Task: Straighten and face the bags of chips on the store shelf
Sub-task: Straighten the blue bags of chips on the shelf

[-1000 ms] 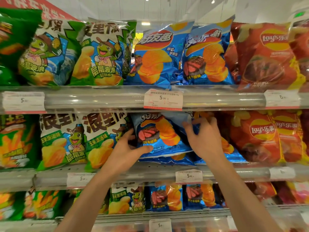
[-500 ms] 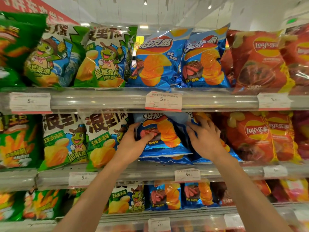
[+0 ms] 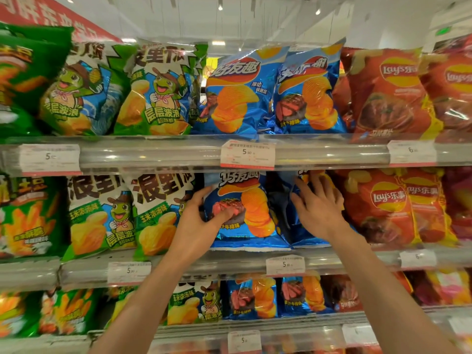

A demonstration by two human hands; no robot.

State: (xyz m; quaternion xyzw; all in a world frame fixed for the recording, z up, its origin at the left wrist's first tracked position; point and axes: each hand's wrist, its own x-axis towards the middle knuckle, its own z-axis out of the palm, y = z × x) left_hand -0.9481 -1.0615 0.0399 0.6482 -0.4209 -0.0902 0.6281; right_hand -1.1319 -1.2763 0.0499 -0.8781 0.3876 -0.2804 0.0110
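held bag (image 3: 245, 208): blue, orange ridged chips print
bags left of it (image 3: 158, 213): green-white, cartoon turtle
bags right of it (image 3: 383, 205): red, yellow logo

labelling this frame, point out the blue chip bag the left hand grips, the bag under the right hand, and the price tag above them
blue foil chip bag (image 3: 252, 213): head view, orange chip print.
second blue foil bag (image 3: 301, 236): head view, lower front.
white paper price tag (image 3: 247, 155): head view, centre.

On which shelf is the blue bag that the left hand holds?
In the head view, the blue bag stands on the middle shelf, near centre, between a green-and-white bag and the second blue bag.
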